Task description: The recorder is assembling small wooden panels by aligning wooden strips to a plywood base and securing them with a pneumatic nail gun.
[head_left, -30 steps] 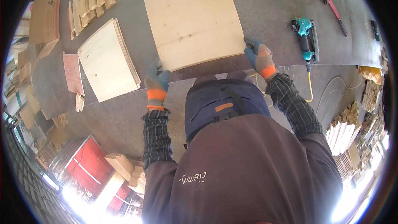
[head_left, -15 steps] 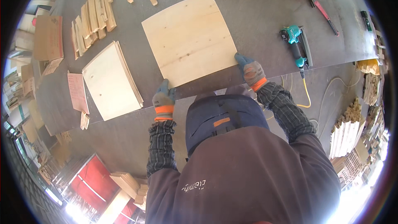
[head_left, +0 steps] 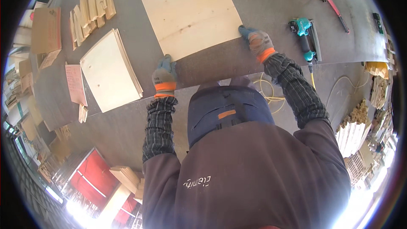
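Note:
A pale square plywood panel lies on the dark worktable, its far side reaching the top of the view. My left hand, in a grey-blue glove with an orange cuff, grips its near left corner. At the near right corner, my right hand, gloved alike, has its fingers closed on the edge. To the left lies a stack of similar panels. A teal nail gun rests on the table to the right of my right hand.
Several wood strips lie at the far left, near a cardboard box and a pinkish written board. A red-handled tool is at the far right. A yellow hose hangs past the table's near edge.
Both hands have moved away from me with the panel, sliding it farther across the table. The view has shifted slightly too. The nail gun and stack stay put on the table.

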Demonstrator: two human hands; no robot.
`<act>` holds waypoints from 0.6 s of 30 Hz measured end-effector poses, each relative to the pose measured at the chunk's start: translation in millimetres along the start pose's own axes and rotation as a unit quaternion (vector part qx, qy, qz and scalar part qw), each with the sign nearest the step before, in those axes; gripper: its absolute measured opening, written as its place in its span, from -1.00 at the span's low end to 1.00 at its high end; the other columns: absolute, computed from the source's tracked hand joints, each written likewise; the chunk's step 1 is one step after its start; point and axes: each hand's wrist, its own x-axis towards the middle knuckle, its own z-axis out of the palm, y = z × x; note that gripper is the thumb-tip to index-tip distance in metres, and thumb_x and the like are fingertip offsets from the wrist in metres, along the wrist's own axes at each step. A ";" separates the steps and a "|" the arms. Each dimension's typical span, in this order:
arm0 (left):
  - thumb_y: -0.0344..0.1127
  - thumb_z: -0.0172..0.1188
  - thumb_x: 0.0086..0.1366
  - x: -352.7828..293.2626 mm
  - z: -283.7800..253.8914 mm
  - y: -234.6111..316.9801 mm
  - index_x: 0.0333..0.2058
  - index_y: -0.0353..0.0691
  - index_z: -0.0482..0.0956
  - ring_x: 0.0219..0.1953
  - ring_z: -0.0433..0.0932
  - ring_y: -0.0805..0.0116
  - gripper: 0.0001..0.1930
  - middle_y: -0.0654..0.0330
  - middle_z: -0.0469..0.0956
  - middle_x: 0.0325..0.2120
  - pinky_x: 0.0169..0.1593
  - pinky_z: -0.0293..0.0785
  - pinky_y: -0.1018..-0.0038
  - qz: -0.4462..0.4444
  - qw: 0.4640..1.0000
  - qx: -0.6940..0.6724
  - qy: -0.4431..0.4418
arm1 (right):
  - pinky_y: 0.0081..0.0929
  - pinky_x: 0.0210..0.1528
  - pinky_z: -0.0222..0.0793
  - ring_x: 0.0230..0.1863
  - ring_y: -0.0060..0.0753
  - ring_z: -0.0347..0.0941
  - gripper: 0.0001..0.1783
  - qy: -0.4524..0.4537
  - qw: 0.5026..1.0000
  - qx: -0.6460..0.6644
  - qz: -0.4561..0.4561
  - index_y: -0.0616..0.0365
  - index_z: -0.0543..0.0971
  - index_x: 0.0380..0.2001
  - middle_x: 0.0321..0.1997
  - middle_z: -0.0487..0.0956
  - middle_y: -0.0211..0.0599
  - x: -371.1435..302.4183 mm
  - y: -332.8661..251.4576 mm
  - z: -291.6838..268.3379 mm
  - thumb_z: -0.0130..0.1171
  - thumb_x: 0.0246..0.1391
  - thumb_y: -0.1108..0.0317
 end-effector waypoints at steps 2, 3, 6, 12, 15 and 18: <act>-0.28 0.27 0.41 -1.9 2.2 2.1 0.08 -0.20 0.67 -0.25 0.72 -0.16 -0.68 -0.08 0.71 -0.07 -0.22 0.67 0.11 -0.013 0.998 -0.006 0.054 | -0.36 0.36 0.40 0.24 0.00 0.58 -0.38 -0.014 0.999 0.001 -0.051 0.27 0.61 0.21 0.28 0.64 -0.02 0.9 -0.1 -2.2 -0.07 0.52 -0.08; -0.28 0.27 0.41 -2.5 2.6 2.9 0.08 -0.20 0.67 -0.25 0.72 -0.16 -0.68 -0.08 0.71 -0.07 -0.22 0.67 0.11 -0.010 1.000 -0.008 0.022 | -0.36 0.36 0.40 0.24 0.00 0.58 -0.38 -0.013 1.000 0.006 -0.013 0.27 0.61 0.21 0.28 0.64 -0.02 1.0 -0.5 -1.9 -0.07 0.52 -0.08; -0.28 0.27 0.40 -2.9 3.0 4.7 0.07 -0.19 0.68 -0.31 0.72 -0.13 -0.70 -0.06 0.72 -0.09 -0.27 0.66 0.13 0.002 0.999 0.000 0.038 | -0.20 0.33 0.45 0.23 0.12 0.58 -0.42 0.032 0.984 -0.120 -0.124 0.23 0.59 0.18 0.25 0.63 0.04 -0.7 -2.0 1.6 -0.24 0.57 0.01; -0.27 0.27 0.40 -0.7 -4.1 11.3 0.08 -0.19 0.68 -0.25 0.73 -0.11 -0.69 -0.06 0.73 -0.10 -0.23 0.68 0.17 -0.025 0.999 -0.032 0.022 | -0.34 0.41 0.36 0.32 0.02 0.53 -0.43 0.028 0.978 -0.166 -0.121 0.21 0.55 0.28 0.33 0.59 -0.01 -4.6 -7.5 2.7 -0.19 0.57 0.02; -0.18 0.32 0.36 9.4 -18.0 26.4 0.06 -0.19 0.70 -0.12 0.72 -0.10 -0.64 -0.07 0.71 -0.02 -0.10 0.67 0.14 -0.049 0.999 0.004 -0.018 | -0.32 0.41 0.37 0.31 0.01 0.54 -0.46 -0.019 0.994 -0.103 -0.002 0.20 0.54 0.30 0.33 0.59 0.00 -3.8 -9.4 -0.2 -0.19 0.58 0.07; -0.06 0.44 0.30 28.7 -34.6 53.8 -0.01 -0.18 0.76 0.06 0.66 -0.17 -0.61 -0.11 0.65 0.08 0.10 0.62 0.08 -0.088 0.990 0.091 -0.060 | -0.32 0.39 0.40 0.29 0.01 0.55 -0.49 -0.014 0.996 -0.093 -0.009 0.20 0.53 0.30 0.33 0.59 0.00 -3.6 -8.8 -0.6 -0.20 0.58 0.12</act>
